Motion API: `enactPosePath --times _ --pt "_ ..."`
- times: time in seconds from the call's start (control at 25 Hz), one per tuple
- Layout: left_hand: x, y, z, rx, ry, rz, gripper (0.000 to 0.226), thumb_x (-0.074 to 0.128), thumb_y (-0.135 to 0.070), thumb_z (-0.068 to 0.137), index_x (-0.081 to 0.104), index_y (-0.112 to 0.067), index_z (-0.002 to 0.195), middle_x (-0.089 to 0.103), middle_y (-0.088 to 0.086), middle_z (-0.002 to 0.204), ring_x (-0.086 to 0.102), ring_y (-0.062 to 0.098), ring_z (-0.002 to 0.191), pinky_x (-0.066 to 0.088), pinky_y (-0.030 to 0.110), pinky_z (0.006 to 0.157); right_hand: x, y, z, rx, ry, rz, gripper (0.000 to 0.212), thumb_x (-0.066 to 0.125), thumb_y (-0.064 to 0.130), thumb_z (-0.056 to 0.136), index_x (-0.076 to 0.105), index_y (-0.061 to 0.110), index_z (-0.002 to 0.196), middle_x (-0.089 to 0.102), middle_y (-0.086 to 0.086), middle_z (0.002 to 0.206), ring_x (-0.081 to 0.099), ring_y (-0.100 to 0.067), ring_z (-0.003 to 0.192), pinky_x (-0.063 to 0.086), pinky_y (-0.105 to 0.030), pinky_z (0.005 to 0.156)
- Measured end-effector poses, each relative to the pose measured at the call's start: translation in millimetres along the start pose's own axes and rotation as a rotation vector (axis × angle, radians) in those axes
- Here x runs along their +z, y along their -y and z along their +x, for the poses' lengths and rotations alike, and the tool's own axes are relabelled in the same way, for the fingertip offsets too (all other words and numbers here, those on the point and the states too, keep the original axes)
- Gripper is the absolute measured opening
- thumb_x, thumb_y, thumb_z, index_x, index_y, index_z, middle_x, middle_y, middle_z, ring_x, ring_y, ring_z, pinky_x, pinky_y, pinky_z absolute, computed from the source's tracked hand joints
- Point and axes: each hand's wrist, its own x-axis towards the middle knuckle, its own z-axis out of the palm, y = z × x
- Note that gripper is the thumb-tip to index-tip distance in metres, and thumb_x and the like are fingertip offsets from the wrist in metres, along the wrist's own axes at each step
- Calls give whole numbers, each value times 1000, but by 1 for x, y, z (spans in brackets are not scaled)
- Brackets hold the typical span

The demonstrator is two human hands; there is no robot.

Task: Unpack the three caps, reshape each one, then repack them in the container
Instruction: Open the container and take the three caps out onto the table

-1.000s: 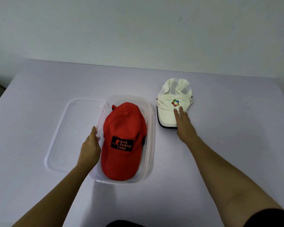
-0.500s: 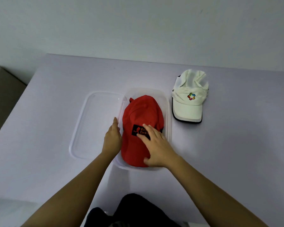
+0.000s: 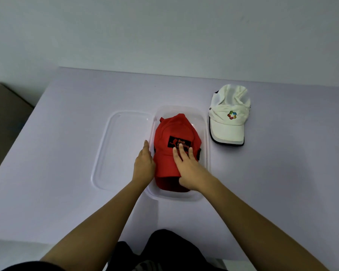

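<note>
A second ago the right hand point(image 3: 190, 169) rested on the white cap point(image 3: 228, 122) toward the tabletop's point(image 3: 67, 133) far right; now it grasps the red cap's point(image 3: 174, 133) brim in the container point(image 3: 205, 133), the left hand point(image 3: 144, 165) lying released against its rim, so unpacking likely continues.

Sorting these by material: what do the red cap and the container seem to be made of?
Red cap: looks like matte woven fabric, probably cotton; it creases softly and carries a sewn-looking black patch. Container: apparently clear, glossy plastic; the table shows through its walls.
</note>
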Motion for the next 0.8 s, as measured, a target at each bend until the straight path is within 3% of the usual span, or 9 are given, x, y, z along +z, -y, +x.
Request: enactPosePath --times 0.16,0.28,0.32,0.4,0.48,0.6,0.72,0.8 --pt "-23 -30 -10 -20 -5 -53 49 28 -20 102 23 1 146 26 20 152 31 27 134 20 37 112 -1 6 -28 -9 -251 46 79 36 -11 86 -8 11 149 -14 -7 158 -7 -35 145 21 -46 116" --pt "-37 -65 -22 -152 -53 -263 53 27 -36 100 37 -1 139 45 13 138 41 28 127 29 41 108 0 6 -51 -64 -493 42 78 40 -13 81 6 5 148 0 -15 158 0 -41 143 27 -53 112" --pt "-39 -77 -26 -201 -11 -359 56 26 -44 98 42 -7 137 49 3 128 45 29 125 34 42 106 2 5 -57 -96 -623 22 76 43 -12 78 15 4 147 10 -18 157 6 -44 141 32 -58 108" --pt "-36 -101 -37 -194 58 -525 57 25 -52 94 54 -16 128 57 1 127 55 25 115 43 45 102 8 -1 -67 -133 -845 -31 70 46 -4 80 22 7 145 17 -17 154 11 -43 140 31 -59 104" --pt "-28 -126 -47 -104 -22 -642 47 29 -45 96 62 -15 111 66 3 113 61 21 104 49 41 93 6 -13 -81 -160 -1000 11 70 44 2 85 16 15 148 10 -12 154 7 -36 142 26 -57 107" --pt "1 -165 -63 30 -104 -696 35 30 -33 96 60 -15 93 63 -2 98 58 14 96 45 36 92 -3 -58 -112 -123 -1168 179 85 58 18 88 0 29 149 3 -12 154 0 -24 146 25 -53 109" --pt "53 -193 -81 50 36 -697 32 28 -23 97 53 -18 77 57 -4 83 50 10 79 42 33 82 4 -121 -146 -50 -1229 239 74 47 33 94 -3 30 149 11 -14 152 10 -19 143 35 -52 102" --pt "94 -202 -96 18 130 -683 32 28 -24 98 55 -19 81 58 -3 86 51 11 81 42 33 83 23 -160 -166 21 -1201 223 65 37 34 97 -1 27 149 17 -13 152 18 -23 141 38 -51 101"
